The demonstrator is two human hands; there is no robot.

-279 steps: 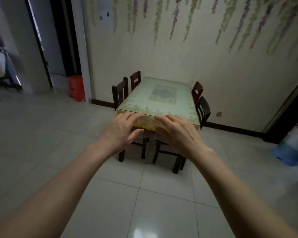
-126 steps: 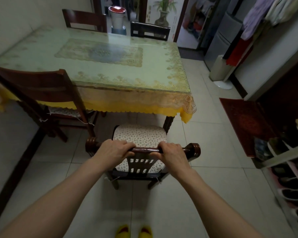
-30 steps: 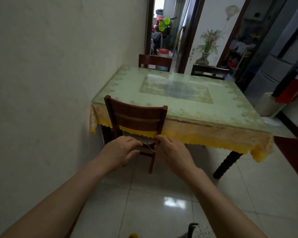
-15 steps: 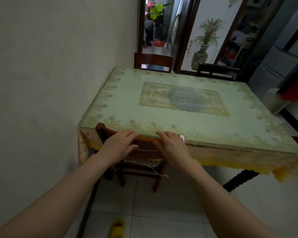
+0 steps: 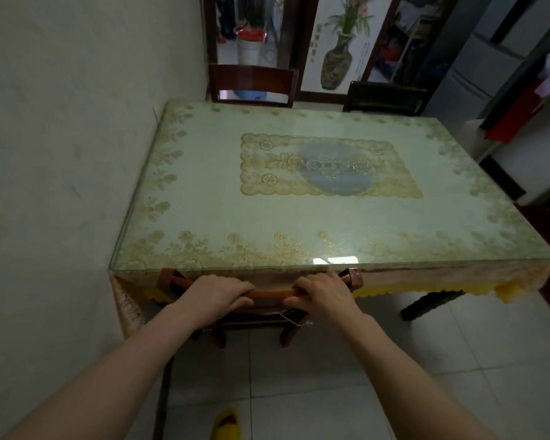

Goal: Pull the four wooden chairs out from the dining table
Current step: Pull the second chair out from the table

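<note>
At the near edge of the dining table [image 5: 204, 198], both of my hands grip the top rail of the near chair [image 5: 269, 294], which stands pushed under the table so that its backrest lies just beside the hanging yellow tablecloth fringe [image 5: 404, 289]. My left hand [image 5: 215, 296] wraps the rail left of centre, fingers curled over the far side of the wood. My right hand [image 5: 323, 295] wraps the same rail right of centre, fingers likewise curled round it; a short stretch of bare rail shows between the two hands. The chair's rounded post ends project at either side of my hands, and two of its legs show on the tiled floor [image 5: 458, 360] beneath the rail. A loose white cord hangs below the rail near the right hand.

The table carries a glass top over a pale green cloth with gold floral borders and a blue-and-gold centre panel [image 5: 331, 166]. Its left side stands against the wall [image 5: 61, 154]. At the far edge, two more chairs are tucked in: a reddish-brown far left chair [image 5: 253, 79] and a darker far right chair [image 5: 385, 95]. Behind them hangs a vase picture [image 5: 340, 42], and a red-capped container [image 5: 250, 42] stands in the doorway. A yellow slipper [image 5: 226, 423] shows at the near bottom edge.
</note>
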